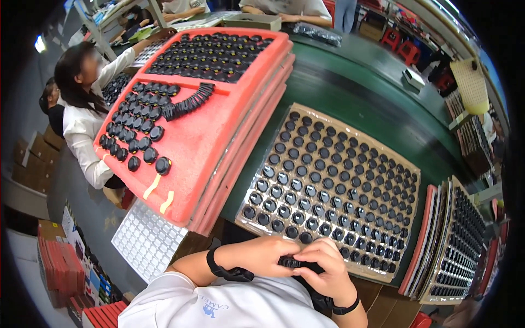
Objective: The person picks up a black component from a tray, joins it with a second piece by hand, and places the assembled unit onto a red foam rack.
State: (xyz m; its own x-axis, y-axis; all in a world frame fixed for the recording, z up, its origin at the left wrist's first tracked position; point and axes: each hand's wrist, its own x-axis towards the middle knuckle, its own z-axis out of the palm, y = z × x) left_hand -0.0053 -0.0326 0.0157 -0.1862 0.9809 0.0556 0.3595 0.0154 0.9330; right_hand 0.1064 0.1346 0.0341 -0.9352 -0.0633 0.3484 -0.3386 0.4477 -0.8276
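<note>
Pinching a stack of small black caps [298,264], the fingers [314,252] of both hands curl tight around it, left hand [262,254] meeting right hand [322,268] at the near edge of the clear tray [404,164] of caps; a red foam tray [219,126] lies far left on the green surface [355,93].

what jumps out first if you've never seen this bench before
The stack of red foam trays at upper left, its top one partly covered with small black round parts. To its right lies a clear pocketed tray full of the same black parts. At the lower edge, both hands, left hand and right hand, meet over a few black pieces.
</note>
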